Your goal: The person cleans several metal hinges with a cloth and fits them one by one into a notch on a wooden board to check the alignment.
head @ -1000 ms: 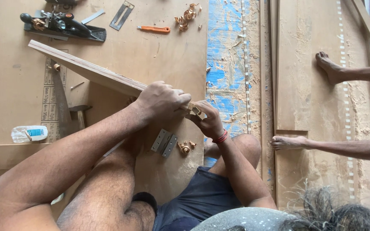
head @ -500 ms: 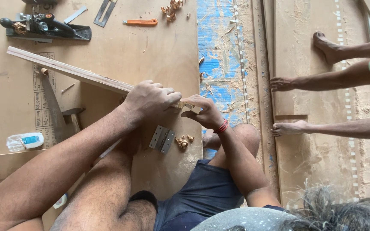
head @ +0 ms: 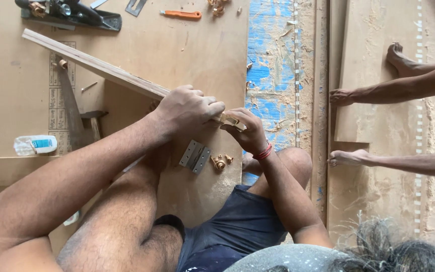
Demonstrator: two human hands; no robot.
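L. hand clenched on the wooden strip w/ r. hand pinching its near end, grip unchanged vs. 0.5 s ago; metal hinge & wood shavings just below on plywood floor; work ongoing.

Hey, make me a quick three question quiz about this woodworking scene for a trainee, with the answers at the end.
1. True or false: both of the person's hands are on the long wooden strip.
2. Which tool lies at the top left of the plywood floor? A) a power drill B) a hand plane C) a paint roller
3. What lies on the board just below the left hand?

Key
1. True: the left hand closes over the strip's near end, and the right hand takes grip at its tip.
2. B, the hand plane.
3. A metal hinge with a few brass screws beside it.
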